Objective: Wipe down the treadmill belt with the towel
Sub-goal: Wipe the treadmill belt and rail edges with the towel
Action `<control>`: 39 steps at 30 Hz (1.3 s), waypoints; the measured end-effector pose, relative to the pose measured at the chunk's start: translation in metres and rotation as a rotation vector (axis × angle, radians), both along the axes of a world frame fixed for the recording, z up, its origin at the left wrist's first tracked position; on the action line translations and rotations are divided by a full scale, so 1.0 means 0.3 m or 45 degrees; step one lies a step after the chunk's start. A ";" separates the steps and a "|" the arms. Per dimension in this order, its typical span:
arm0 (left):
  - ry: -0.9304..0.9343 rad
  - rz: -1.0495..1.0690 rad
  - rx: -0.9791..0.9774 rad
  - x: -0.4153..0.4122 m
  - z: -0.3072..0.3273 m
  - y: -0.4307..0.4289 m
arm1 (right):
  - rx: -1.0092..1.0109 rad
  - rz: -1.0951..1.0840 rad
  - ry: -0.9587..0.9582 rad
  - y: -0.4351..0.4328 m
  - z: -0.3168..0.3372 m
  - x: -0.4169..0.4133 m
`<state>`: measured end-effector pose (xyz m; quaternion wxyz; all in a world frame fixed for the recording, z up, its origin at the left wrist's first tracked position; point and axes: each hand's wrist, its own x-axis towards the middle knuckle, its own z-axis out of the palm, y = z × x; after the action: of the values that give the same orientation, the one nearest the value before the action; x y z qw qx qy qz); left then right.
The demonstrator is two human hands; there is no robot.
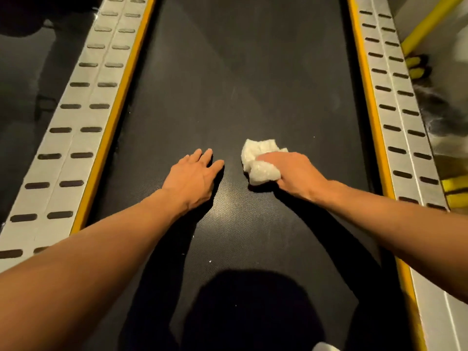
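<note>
Item: towel (260, 160), white, bunched into a wad, lying on the treadmill belt (240, 72) a little right of its centre line. Held by: right hand (293, 171), knuckles up, fingers curled round the near side of the wad and pressing it onto the belt. Left hand (195, 176): empty, fingers straight and close together, palm down flat on the belt near the towel, with a narrow gap between them; it appears to serve as a brace. Step in hand, by judgement: a wiping stroke over the belt. To do it well: press the wad flatter so more cloth meets the textured surface; work in overlapping lanes from one edge to the other; carry a stroke over the pale specks (210, 261) nearer the body; turn the wad to a fresh face as it loads; let the left hand bear the body's weight so the right can slide freely. A long run of belt lies ahead of the hands, so the task looks well short of done. Surface: black, finely dimpled belt, faint smears in the far half. Borders: a yellow strip (119, 102) along each edge, then pale grey side rails (83, 117) with rows of dark slotted pads. Room: dim; dark floor (22, 97) at left; a yellow bar (428, 24) and blurred yellow-and-black parts at upper right, not identifiable; the person's shadow (253, 312) across the near belt.
</note>
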<state>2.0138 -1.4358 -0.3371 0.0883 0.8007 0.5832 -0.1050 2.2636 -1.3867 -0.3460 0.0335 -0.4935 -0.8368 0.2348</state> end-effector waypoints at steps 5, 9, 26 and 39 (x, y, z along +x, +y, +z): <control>-0.022 0.014 -0.043 0.064 -0.011 0.021 | -0.285 0.321 0.125 -0.259 0.079 -0.025; -0.008 0.021 -0.067 0.066 -0.012 0.017 | -0.009 0.101 0.169 0.028 0.126 0.062; -0.128 0.047 0.001 0.217 -0.031 -0.045 | 0.148 -0.430 -0.162 0.077 0.068 0.320; -0.095 0.162 -0.451 0.323 0.050 -0.210 | 0.023 -0.690 -0.058 -0.274 0.085 0.214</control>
<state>2.1107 -1.4989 -0.3222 0.2557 0.7375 0.6014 -0.1703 2.3277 -1.4689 -0.3205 0.0806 -0.7043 -0.6768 0.1986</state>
